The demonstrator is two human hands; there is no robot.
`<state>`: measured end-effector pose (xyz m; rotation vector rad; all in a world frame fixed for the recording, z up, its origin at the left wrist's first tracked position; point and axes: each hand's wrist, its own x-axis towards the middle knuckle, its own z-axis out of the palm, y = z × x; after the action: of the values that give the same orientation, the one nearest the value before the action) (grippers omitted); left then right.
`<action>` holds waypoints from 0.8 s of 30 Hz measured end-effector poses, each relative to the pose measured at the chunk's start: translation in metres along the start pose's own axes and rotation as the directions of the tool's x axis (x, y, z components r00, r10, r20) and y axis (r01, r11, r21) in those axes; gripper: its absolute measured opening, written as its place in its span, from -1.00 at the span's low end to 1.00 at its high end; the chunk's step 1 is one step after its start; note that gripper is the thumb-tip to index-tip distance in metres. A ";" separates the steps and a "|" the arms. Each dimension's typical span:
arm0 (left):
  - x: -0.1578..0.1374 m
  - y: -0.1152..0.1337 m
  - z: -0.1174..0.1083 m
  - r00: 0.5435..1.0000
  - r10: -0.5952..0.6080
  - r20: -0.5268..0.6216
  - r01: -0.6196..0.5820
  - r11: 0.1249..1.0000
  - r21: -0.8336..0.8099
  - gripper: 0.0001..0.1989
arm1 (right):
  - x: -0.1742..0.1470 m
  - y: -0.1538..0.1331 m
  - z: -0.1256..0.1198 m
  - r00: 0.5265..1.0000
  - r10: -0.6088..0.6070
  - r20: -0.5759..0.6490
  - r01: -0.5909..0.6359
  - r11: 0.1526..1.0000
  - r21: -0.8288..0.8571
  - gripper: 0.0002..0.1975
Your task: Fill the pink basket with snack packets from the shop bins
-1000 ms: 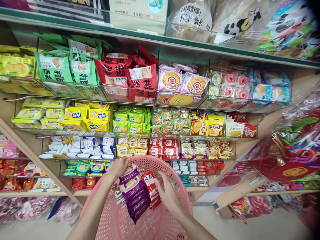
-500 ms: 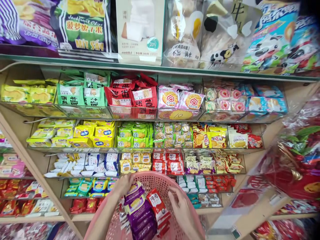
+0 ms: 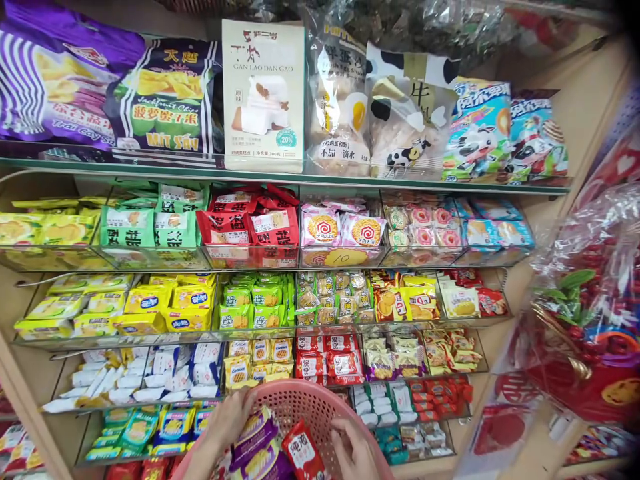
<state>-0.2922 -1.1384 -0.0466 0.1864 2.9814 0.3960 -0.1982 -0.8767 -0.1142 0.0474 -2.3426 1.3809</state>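
left hand (image 3: pixel 231 419): on the near-left rim of the basket (image 3: pixel 300 398), fingers curled over the purple packs (image 3: pixel 255 445)
right hand (image 3: pixel 354 450): inside the basket, fingers loosely bent, just right of the red pack (image 3: pixel 301 453)
shelves (image 3: pixel 280 263): far behind, full of snacks

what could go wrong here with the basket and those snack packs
1. The purple packs and red pack stand on end in the pink basket, reaching about to its rim; a tilt might spill them.
2. The left hand is at the rim and the right hand is inside, so the hold may be unsteady.
3. The basket sits close to the low shelf bins and might knock packets loose.
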 end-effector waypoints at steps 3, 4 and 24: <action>0.001 -0.001 0.000 1.000 -0.002 0.005 0.002 1.000 0.007 -0.51 | 0.001 0.003 0.001 1.000 -0.004 0.007 0.004 1.000 0.002 -0.64; 0.002 -0.002 0.000 1.000 -0.001 0.003 0.001 1.000 0.009 -0.50 | 0.001 0.004 0.002 1.000 -0.002 0.002 0.002 1.000 0.006 -0.63; -0.001 -0.001 -0.004 0.999 0.035 0.020 -0.035 0.999 -0.007 -0.54 | -0.001 0.007 0.013 0.992 0.025 -0.126 -0.016 0.998 0.066 -0.52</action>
<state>-0.2919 -1.1402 -0.0429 0.2405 2.9603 0.4050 -0.2035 -0.8839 -0.1253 -0.0447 -2.2003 1.4262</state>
